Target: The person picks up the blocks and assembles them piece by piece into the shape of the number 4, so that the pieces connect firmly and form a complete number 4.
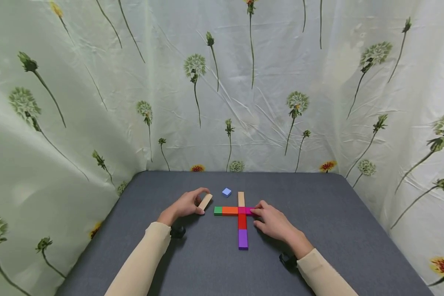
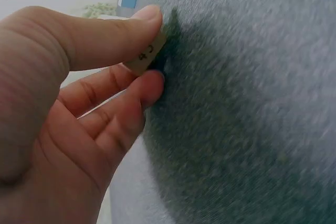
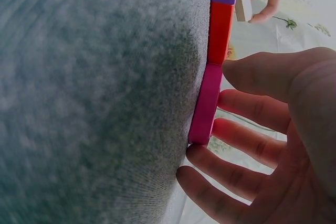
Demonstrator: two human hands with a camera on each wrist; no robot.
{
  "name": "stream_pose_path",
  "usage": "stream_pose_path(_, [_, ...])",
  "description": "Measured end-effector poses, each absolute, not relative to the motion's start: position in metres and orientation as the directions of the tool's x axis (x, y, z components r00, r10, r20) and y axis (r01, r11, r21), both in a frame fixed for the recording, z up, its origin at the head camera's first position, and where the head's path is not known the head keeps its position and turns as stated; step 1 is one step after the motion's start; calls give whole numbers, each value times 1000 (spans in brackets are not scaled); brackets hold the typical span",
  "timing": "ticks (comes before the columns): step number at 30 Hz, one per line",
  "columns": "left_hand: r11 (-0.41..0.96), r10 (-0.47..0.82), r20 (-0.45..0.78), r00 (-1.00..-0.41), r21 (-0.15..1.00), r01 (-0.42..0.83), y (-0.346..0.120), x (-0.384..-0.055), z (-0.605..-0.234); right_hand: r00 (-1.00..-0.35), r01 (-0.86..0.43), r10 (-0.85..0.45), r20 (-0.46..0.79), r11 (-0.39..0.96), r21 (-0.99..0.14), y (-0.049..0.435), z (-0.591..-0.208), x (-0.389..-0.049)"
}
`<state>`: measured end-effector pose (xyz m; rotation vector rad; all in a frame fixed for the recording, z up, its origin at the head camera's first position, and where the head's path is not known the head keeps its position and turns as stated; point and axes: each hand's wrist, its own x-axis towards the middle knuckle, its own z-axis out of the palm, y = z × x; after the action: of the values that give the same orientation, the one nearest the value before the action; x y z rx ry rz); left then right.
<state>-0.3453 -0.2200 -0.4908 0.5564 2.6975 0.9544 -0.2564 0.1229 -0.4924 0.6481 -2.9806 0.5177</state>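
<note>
Over the left of the tabletop, my left hand (image 1: 186, 204) pinches a plain wooden block (image 1: 206, 202) between thumb and fingers. Dark figures mark its end (image 2: 147, 55) in the left wrist view. My right hand (image 1: 275, 222) touches the magenta block (image 1: 248, 211) with its fingertips; the thumb lies apart, nearer me. That block is the right arm of a flat cross. An orange block (image 1: 230, 211) and a green block (image 1: 218, 211) form the left arm. A second wooden block (image 1: 241, 198) points away; a red block (image 1: 242, 222) and a purple block (image 1: 243, 239) point toward me.
A small blue block (image 1: 227, 192) lies alone behind the cross's left arm. The dark grey tabletop (image 1: 299, 193) ends at a white curtain (image 1: 163, 74) printed with flowers, at the back and both sides. A dark band sits on each wrist.
</note>
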Motion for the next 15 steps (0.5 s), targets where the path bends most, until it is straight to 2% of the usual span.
stream_pose_path(15, [680, 462, -59, -885, 664, 311, -219, -346, -489, -907, -420, -404, 116, 854, -309, 123, -491, -255])
